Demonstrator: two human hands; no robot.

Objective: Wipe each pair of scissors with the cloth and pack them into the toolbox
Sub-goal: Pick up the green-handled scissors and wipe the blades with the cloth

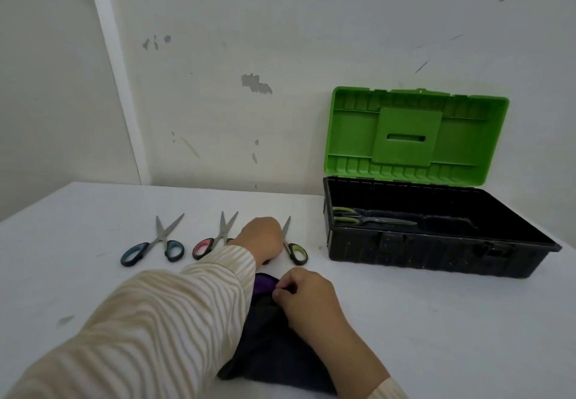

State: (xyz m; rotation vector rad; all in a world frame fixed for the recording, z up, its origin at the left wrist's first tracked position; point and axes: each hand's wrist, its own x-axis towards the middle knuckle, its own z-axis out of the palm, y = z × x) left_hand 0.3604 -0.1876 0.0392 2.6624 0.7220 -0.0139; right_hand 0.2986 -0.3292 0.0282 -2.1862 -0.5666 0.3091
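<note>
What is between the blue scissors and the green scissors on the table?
In the head view, the red-handled scissors and the left hand lie between the blue scissors and the green scissors.

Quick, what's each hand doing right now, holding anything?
Left hand: closed over the green-handled scissors on the table; a firm grip cannot be told.
Right hand: pinched shut on the dark cloth.

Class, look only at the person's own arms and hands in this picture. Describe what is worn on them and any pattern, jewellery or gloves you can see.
Both arms wear long sleeves of a light fabric with wavy cream and beige stripes. The left sleeve fills much of the lower view, ending at the wrist; only the cuff of the right sleeve shows. The left hand and right hand are bare: no gloves, rings or watch visible.
</note>
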